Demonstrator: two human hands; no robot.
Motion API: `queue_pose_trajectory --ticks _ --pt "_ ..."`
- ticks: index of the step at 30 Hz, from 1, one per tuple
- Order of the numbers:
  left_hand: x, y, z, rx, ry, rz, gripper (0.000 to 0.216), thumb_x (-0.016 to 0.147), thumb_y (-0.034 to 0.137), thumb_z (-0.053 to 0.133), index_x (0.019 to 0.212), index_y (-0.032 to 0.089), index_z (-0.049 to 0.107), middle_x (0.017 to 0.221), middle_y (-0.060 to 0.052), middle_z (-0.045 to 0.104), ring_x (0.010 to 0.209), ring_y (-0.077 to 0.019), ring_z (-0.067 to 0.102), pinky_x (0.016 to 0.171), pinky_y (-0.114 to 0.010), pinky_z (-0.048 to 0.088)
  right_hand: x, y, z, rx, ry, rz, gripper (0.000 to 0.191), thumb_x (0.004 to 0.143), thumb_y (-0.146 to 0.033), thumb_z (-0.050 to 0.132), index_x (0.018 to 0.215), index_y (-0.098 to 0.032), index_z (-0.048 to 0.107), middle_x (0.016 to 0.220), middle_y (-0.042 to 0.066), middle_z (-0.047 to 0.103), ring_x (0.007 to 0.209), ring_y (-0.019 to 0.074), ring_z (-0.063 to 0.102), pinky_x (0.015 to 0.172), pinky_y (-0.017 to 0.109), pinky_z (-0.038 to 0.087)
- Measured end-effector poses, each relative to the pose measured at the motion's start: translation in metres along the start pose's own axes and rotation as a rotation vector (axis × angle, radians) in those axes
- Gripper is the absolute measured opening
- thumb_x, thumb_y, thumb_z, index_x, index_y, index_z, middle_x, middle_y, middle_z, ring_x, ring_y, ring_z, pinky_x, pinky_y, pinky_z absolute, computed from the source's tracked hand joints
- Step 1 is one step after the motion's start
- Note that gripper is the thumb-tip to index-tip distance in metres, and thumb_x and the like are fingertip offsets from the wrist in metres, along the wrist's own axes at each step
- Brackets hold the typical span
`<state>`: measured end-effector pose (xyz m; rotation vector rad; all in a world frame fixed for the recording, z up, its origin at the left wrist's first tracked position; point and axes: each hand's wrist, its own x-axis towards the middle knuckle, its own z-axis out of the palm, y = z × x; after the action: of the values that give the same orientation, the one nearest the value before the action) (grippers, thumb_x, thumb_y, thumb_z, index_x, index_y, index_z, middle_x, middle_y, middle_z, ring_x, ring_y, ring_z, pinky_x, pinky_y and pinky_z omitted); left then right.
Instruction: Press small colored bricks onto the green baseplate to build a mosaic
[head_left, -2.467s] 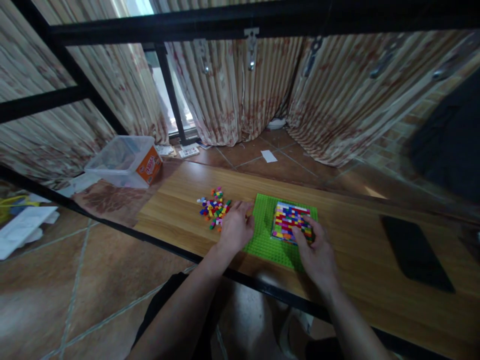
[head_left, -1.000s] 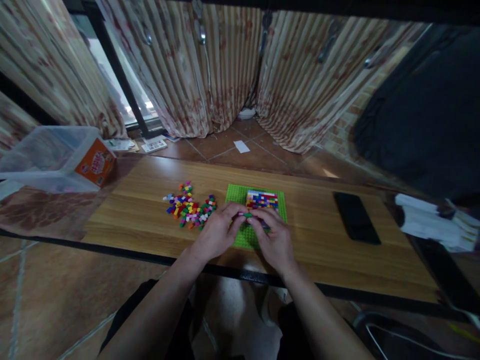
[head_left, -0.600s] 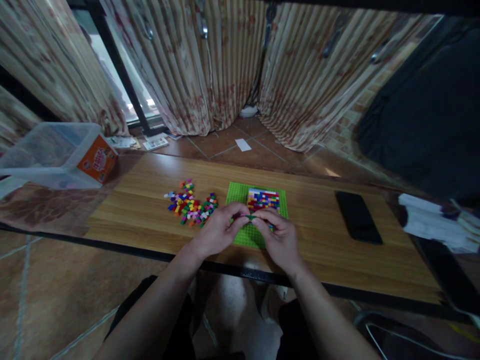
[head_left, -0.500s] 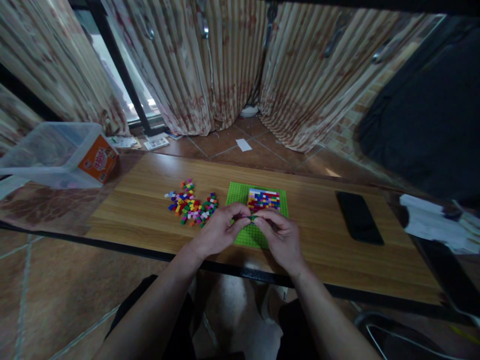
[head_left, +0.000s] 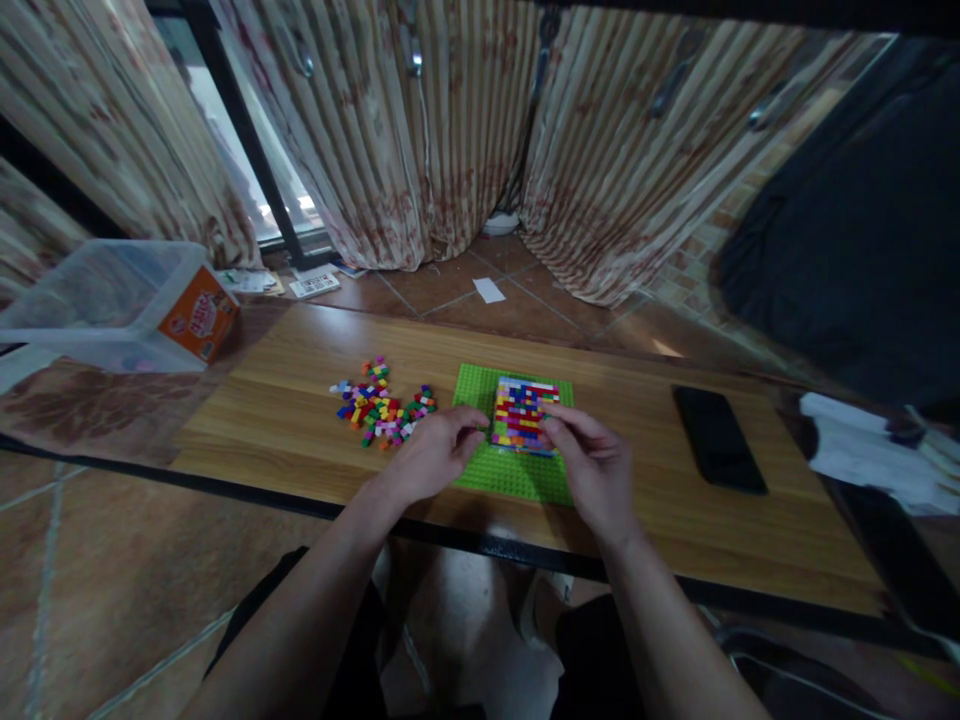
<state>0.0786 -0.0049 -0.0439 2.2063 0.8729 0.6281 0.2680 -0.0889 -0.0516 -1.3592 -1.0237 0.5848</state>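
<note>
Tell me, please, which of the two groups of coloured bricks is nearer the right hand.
The rectangular brick block on the green baseplate, with the right hand at its right side. The loose brick pile lies scattered on the wooden table.

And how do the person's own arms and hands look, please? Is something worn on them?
The left hand and right hand are ungloved; I can make out no watch, bracelet or ring. The forearms show no sleeves.

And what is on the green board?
A colourful brick block sits on the green board. The right hand hides part of both; the board under the block is covered.
</note>
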Motion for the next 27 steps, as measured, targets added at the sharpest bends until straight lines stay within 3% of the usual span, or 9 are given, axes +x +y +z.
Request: queue_pose_trajectory --ticks 3,7,10,14,19,27 --pt "0.000 0.001 0.000 0.007 -0.001 0.002 0.020 0.090 0.014 0.052 0.100 0.018 0.069 0.094 -0.004 0.074 0.080 -0.0166 0.067 0.075 -0.029 0.052 -0.003 0.002 -0.002 -0.204 -0.093 -0.090 0.020 0.090 -0.039 0.063 0.100 -0.027 0.075 0.094 0.002 0.076 0.075 0.0181 0.071 0.071 0.034 0.057" --pt "0.000 0.000 0.002 0.019 -0.014 -0.004 0.020 0.090 0.014 0.052 0.099 0.018 0.070 0.094 -0.004 0.074 0.082 -0.0166 0.068 0.075 -0.028 0.052 -0.007 0.001 -0.001 -0.433 -0.150 -0.229 0.020 0.094 -0.037 0.057 0.102 -0.026 0.072 0.095 0.003 0.077 0.081 0.0201 0.072 0.075 0.034 0.056" --pt "0.000 -0.001 0.002 0.021 -0.024 -0.005 0.020 0.090 0.014 0.052 0.098 0.018 0.070 0.094 -0.004 0.074 0.083 -0.0167 0.068 0.075 -0.028 0.051 -0.008 -0.002 0.001 -0.508 -0.138 -0.307 0.018 0.096 -0.033 0.054 0.103 -0.025 0.070 0.094 0.003 0.076 0.082 0.0201 0.071 0.075 0.035 0.055" --pt "0.000 0.000 0.002 0.017 -0.031 -0.001 0.018 0.090 0.014 0.053 0.096 0.019 0.070 0.091 -0.003 0.074 0.081 -0.0163 0.067 0.075 -0.027 0.050 -0.009 -0.001 0.008 -0.522 -0.166 -0.394 0.016 0.096 -0.030 0.055 0.101 -0.028 0.070 0.111 0.005 0.071 0.105 0.0232 0.064 0.094 0.044 0.051" --pt "0.000 0.001 0.002 0.005 -0.039 0.005 0.019 0.089 0.013 0.052 0.093 0.019 0.070 0.087 -0.002 0.072 0.079 -0.0158 0.066 0.074 -0.027 0.050 -0.014 0.012 0.017 -0.572 -0.129 -0.385 0.014 0.092 -0.030 0.061 0.095 -0.030 0.074 0.131 0.006 0.060 0.121 0.0266 0.053 0.101 0.052 0.044" --pt "-0.001 0.001 0.002 -0.006 -0.061 0.013 0.019 0.090 0.013 0.052 0.093 0.018 0.070 0.085 -0.003 0.071 0.077 -0.0155 0.065 0.071 -0.026 0.049 -0.017 0.016 0.019 -0.554 -0.024 -0.288 0.011 0.088 -0.029 0.065 0.088 -0.029 0.076 0.130 0.006 0.060 0.122 0.0270 0.051 0.104 0.053 0.039"
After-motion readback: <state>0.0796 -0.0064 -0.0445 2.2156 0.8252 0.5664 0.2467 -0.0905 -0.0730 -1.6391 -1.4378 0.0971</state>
